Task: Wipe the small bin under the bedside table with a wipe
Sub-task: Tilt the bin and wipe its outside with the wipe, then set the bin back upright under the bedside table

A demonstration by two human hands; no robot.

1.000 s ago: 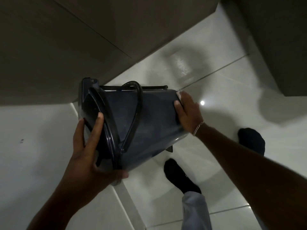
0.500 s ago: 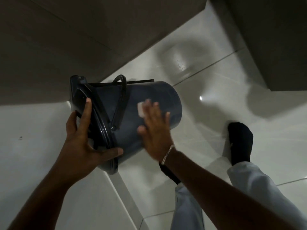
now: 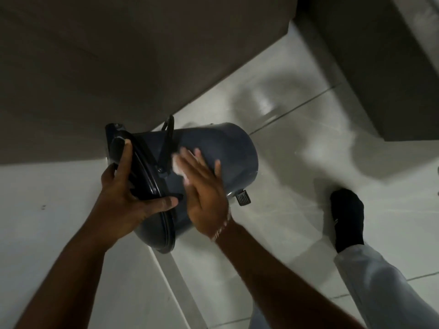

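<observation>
A dark blue-grey bin (image 3: 221, 148) with black rim and handle, a white wipe (image 3: 177, 165) against it; glossy white floor tiles (image 3: 297, 167), a black sock (image 3: 348, 217), pale trousers (image 3: 380, 288) near right.

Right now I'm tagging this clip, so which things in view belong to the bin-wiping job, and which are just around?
Part of the job:
small bin, held on its side
wipe, under the right hand
left hand, gripping the lid end

Just around:
tiled floor
dark furniture
black sock
light trouser leg
</observation>
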